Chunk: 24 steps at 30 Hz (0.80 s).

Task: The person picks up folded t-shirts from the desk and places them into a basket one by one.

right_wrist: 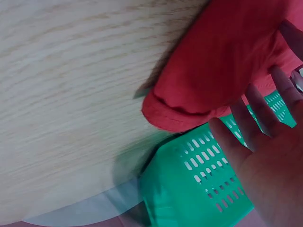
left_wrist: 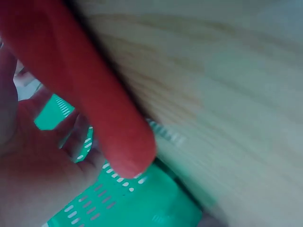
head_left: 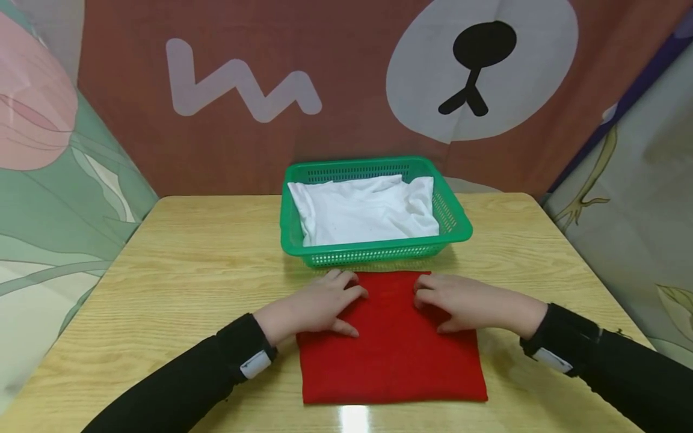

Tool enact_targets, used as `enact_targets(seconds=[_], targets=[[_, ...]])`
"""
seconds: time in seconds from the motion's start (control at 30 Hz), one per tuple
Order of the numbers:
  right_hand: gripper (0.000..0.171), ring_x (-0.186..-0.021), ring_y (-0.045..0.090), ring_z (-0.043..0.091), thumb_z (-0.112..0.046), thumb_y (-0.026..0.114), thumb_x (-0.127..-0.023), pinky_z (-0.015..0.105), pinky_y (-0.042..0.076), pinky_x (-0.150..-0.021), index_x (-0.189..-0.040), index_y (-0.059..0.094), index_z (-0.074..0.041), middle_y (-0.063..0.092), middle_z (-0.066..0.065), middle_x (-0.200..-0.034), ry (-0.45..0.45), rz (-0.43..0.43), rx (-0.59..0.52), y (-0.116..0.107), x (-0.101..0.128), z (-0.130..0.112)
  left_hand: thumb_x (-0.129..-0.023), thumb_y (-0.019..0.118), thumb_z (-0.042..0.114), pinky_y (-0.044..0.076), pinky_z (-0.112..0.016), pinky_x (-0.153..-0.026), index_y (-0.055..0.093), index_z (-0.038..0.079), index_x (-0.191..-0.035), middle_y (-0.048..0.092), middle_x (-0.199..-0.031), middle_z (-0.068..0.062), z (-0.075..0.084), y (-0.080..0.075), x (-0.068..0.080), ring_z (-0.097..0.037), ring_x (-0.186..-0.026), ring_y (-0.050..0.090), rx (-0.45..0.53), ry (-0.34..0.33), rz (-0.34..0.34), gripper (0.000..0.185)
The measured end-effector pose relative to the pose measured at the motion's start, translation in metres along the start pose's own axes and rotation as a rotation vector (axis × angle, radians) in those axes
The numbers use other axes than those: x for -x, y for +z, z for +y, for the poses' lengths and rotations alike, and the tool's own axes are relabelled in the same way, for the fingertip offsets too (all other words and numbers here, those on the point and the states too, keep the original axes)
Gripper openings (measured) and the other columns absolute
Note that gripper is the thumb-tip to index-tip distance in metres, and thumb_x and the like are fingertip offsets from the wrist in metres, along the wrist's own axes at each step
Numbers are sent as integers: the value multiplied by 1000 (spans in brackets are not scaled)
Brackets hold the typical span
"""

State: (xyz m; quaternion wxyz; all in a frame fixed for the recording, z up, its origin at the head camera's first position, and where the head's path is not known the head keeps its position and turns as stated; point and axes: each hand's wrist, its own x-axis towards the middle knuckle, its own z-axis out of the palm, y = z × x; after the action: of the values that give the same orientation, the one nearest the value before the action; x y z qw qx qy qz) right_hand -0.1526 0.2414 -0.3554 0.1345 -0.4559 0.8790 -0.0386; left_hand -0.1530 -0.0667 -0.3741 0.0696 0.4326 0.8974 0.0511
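One red cloth (head_left: 392,343), one white cloth (head_left: 365,210), one green basket (head_left: 457,219), two hands.

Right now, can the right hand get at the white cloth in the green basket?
Probably yes: the right hand rests on the red cloth just before the open-topped green basket, with nothing over the white cloth.

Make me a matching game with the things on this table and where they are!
Things:
1. white cloth
2. red cloth
3. basket
4. hands (left hand, right hand)

Places:
A. behind the red cloth, farther from the person
B. on the red cloth's far part
C. inside the basket
D. flat on the table, nearest the person

Pairs: 1-C, 2-D, 3-A, 4-B
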Motion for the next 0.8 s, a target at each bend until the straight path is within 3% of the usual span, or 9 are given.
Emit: enact_targets(seconds=[0.17,0.37,0.57,0.8], targets=[[57,-117,51,21,-26,86,-78,41,50,-95,-128,60,-14,52,2,-130,34,18,-32,0,3,2,-89,67,54,46,-41,-98,54,15,-138,47,-140,-12,-9,2,-2,-28,-123,46,-22,-29,21,64],[64,-128,47,32,-29,81,-83,49,47,-99,-139,56,-12,49,12,-142,64,51,19,3,4,12,-93,66,45,46,-39,-101,52,11,-140,49,-137,-13,-19,0,-5,-29,-122,50,36,-70,-5,59],[67,-133,41,37,-33,78,-86,53,46,-100,-145,52,-14,42,16,-149,122,31,-23,4,3,20,-97,63,39,48,-38,-97,55,11,-137,55,-131,-10,-23,0,-8,-26,-116,55,4,-52,13,49],[46,-124,51,36,-11,68,-93,51,48,-98,-137,57,-9,52,17,-140,92,111,6,8,-2,24,-97,64,34,52,-37,-88,58,10,-130,58,-118,-10,-24,0,-9,-23,-102,59,-6,-39,46,41]])
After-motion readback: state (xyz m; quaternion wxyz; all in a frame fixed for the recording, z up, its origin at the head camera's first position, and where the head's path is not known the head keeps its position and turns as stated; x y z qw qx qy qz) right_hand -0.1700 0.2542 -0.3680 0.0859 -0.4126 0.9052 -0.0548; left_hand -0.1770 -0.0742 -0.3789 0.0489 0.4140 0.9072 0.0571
